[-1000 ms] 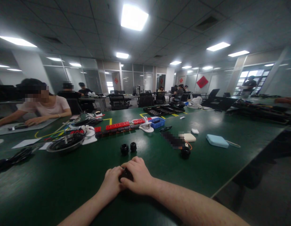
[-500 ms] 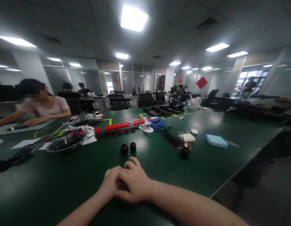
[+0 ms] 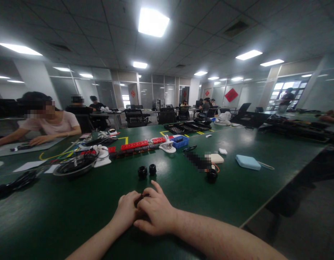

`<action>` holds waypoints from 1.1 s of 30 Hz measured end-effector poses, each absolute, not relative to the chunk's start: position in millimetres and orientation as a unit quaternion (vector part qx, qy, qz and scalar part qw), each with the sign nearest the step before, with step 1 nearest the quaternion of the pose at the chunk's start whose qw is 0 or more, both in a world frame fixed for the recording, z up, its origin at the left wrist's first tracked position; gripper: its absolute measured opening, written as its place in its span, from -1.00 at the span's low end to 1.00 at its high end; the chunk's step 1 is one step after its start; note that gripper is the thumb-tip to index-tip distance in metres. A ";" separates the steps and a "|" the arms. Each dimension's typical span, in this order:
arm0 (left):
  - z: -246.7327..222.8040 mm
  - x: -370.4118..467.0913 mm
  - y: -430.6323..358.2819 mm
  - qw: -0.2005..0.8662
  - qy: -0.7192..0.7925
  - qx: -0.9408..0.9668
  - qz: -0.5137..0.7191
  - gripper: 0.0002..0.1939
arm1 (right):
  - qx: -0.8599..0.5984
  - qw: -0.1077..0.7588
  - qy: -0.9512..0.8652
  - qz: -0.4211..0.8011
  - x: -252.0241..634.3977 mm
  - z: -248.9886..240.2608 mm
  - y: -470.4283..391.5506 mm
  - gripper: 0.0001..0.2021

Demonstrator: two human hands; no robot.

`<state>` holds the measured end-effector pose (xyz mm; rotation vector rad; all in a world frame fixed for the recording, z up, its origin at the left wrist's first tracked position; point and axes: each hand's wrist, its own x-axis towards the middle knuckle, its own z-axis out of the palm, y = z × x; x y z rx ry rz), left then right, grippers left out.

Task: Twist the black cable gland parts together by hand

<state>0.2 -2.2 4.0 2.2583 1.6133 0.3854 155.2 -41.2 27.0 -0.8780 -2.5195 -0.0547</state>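
My left hand (image 3: 127,210) and my right hand (image 3: 157,211) meet low in the middle, over the near part of the green table (image 3: 75,216). Both have curled fingers, and one finger of the right hand points up and forward. A small dark patch shows between the fingertips; whatever they hold is mostly hidden. Just beyond the hands stand two short, black, ribbed round pieces, the left one (image 3: 142,172) and the right one (image 3: 152,169), side by side. Another black round piece (image 3: 211,175) lies farther right, apart from both hands.
Across the table run red strips (image 3: 134,145), a white stand (image 3: 167,145), a blue bin (image 3: 180,141) and a black tray (image 3: 187,127). A metal bowl (image 3: 74,168) and cables lie left. A light-blue case (image 3: 248,162) sits right. A co-worker (image 3: 52,122) sits at the far left.
My hands have shifted slightly against each other, and a little more of the dark patch shows between the fingertips. The things on the table have stayed in place.
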 end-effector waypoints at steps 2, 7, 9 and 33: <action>5.9 1.7 -3.5 0.158 0.582 0.787 0.132 -0.91 | -0.325 0.240 -0.914 -0.024 156.8 24.8 -40.5 -0.76; 5.0 2.3 -4.6 0.154 0.583 0.784 0.149 -0.90 | -0.365 0.269 -0.891 -0.038 160.7 21.4 -38.9 -0.83; 4.0 1.8 -4.4 0.156 0.582 0.783 0.157 -0.90 | -0.391 0.276 -0.877 -0.035 161.9 21.5 -37.7 -0.85; 15.6 -2.6 -8.8 0.212 0.567 0.782 0.147 -0.56 | -0.827 0.263 -0.494 -0.047 268.7 36.5 81.2 -0.55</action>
